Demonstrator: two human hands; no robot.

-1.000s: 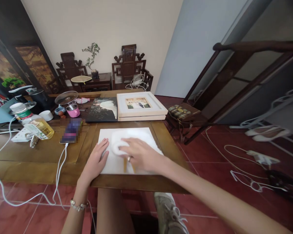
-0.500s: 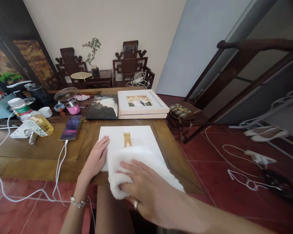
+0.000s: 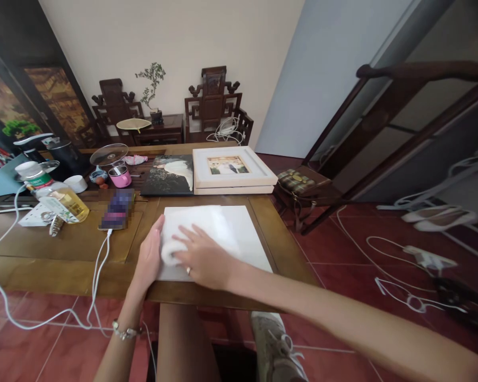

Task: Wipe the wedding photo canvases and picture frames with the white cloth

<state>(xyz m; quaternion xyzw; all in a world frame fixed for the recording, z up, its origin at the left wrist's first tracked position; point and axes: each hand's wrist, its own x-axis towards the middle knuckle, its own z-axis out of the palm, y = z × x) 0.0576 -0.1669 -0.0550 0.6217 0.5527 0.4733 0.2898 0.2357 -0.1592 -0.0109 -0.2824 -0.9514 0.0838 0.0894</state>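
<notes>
Brown bench point(image 3: 91, 276): it carries all our items; we work at its near edge.
White panel point(image 3: 253, 246): lies flat on the bench, on the near side of the stacked frames point(image 3: 239, 187); we should support it fully and press evenly.
White cloth point(image 3: 169, 253): on the panel, rolled at the left; its far limit is lost, white on white. We judge this a wiping pass, best made in light, overlapping strokes.
Left hand point(image 3: 148, 255): grip extended, fingers together, braced along the panel's left edge; we should hold the panel from sliding, fingers clear of the stroke.
Right hand point(image 3: 207, 260): grip spread, fingers apart, bearing on the cloth; blurred, so we cannot tell whether the thumb clamps the roll.
Light-blue box point(image 3: 2, 180): appears to hold pens.
Black kettle point(image 3: 63, 158): we cannot see inside.
Capped bottle point(image 3: 75, 206): part-filled with yellow liquid.
Pink cup point(image 3: 121, 181): metal-lined; contents indistinct.
</notes>
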